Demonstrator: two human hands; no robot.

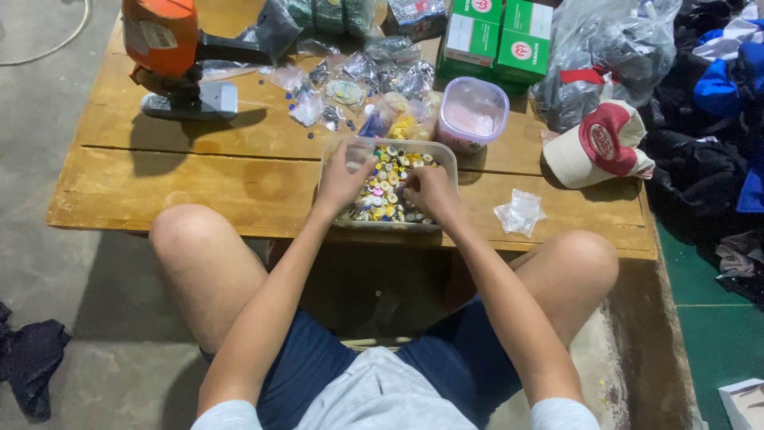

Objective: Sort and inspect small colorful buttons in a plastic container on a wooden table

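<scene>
A clear plastic tub (446,151) full of small coloured buttons (387,181) sits at the near edge of a low wooden table (199,175). Both my hands are inside it. My left hand (342,179) rests on the buttons at the tub's left side, fingers curled down among them. At the right side my right hand (430,191) presses its fingertips into the pile. Whether either hand pinches a button is hidden by the fingers.
Behind the tub lie small clear bags of buttons (374,80) and a round lidded container (472,111). An orange machine (163,48) stands far left, green boxes (497,36) far back. A cap (601,143) and an empty bag (519,212) lie right. Clothes (708,119) pile beside the table.
</scene>
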